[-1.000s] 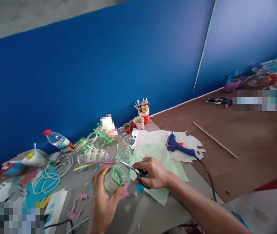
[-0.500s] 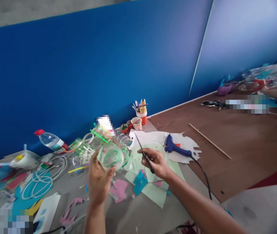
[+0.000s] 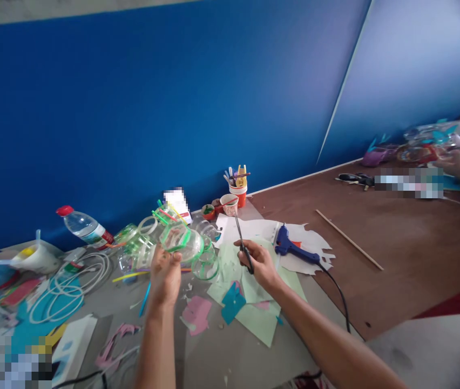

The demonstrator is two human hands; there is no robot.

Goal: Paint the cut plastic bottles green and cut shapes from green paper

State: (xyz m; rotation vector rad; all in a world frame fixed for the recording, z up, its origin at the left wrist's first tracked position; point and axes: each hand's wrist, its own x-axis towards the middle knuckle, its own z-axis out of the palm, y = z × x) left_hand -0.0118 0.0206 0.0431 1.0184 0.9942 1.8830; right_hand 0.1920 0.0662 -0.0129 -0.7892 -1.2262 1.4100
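My left hand (image 3: 167, 275) is closed around a clear plastic container with green edging (image 3: 183, 241), held tilted over the table. A pair of scissors (image 3: 244, 248) is in my right hand (image 3: 259, 263), its blades pointing up and away. Below my right hand lie pale green paper sheets (image 3: 256, 321), a blue paper scrap (image 3: 233, 303) and a pink paper scrap (image 3: 196, 315). More clear plastic pieces with green rims (image 3: 205, 265) sit just beyond the container.
A blue glue gun (image 3: 295, 246) rests on white paper at right, its black cord trailing forward. A wooden stick (image 3: 349, 239) lies beyond. Paper cups (image 3: 238, 194), a water bottle (image 3: 86, 227) and a coiled white cable (image 3: 72, 292) stand around. Another person's hand (image 3: 459, 165) reaches in at far right.
The container in my left hand has turned from facing me to lying more sideways. My right hand has tilted the scissors more upright. The other person's hand has shifted slightly.
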